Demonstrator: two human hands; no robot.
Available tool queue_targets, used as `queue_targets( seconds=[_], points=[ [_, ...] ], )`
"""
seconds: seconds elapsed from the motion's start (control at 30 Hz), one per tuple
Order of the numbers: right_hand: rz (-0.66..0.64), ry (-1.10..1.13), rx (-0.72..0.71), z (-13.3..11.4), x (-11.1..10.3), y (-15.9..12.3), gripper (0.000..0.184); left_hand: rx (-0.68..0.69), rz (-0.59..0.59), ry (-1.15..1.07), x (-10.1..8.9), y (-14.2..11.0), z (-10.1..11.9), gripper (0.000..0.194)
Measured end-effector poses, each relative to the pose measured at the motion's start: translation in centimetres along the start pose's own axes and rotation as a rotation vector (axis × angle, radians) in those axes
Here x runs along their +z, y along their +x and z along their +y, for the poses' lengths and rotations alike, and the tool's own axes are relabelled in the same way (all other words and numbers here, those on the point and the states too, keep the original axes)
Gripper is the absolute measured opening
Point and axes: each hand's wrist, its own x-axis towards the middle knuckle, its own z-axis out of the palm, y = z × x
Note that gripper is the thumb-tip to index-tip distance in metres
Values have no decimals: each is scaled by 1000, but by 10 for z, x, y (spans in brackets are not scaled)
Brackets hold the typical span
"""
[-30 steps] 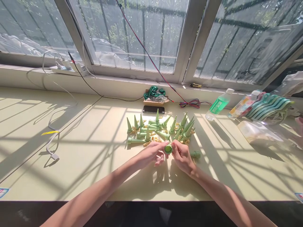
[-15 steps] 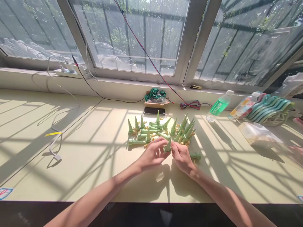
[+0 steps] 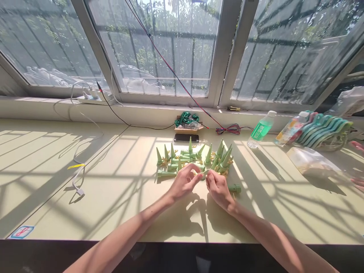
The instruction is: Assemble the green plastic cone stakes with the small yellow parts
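Just in front of a cluster of pale green pointed cones and green tubes, my two hands meet. My right hand is closed in a pinch on a small green cone-shaped piece. My left hand has its fingers curled, and its thumb and fingertips are at the same piece from the left. The fingers cover much of the piece. One more green tube lies right beside my right hand. Small yellowish bits show among the cones.
Behind the cluster lie a black phone and a small box with green material. A green-labelled bottle, a second bottle and a plastic bag stand right. A white cable lies left. Another person's hand shows at the right edge.
The green cone-shaped piece has tipped from upright to lying over between my hands. My left thumb and fingertips have come together at it. The view has shifted slightly.
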Motion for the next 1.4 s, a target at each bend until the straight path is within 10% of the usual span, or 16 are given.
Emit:
queue_targets(
  seconds=[0.17, 0.43, 0.77, 1.1, 1.4],
  points=[
    [-22, -38, -82, -2, -1, -2, 42, -160, -5, -154, 0, 4, -1, 49],
    [-119, -48, -164, -5, -3, -4, 41, -358, -373, -447, -9, 5, -8, 45],
    [-153, 40, -64, 1, -3, -3, 45, -236, -221, -279, -9, 7, -9, 40],
    [-131, 128, 10, -1, -1, 0, 51, 201, -89, 112, -3, -4, -8, 24],
    [-4, 172, 7, 3, -3, -1, 47, -42, 0, -27, -2, -1, -6, 44]
  ],
)
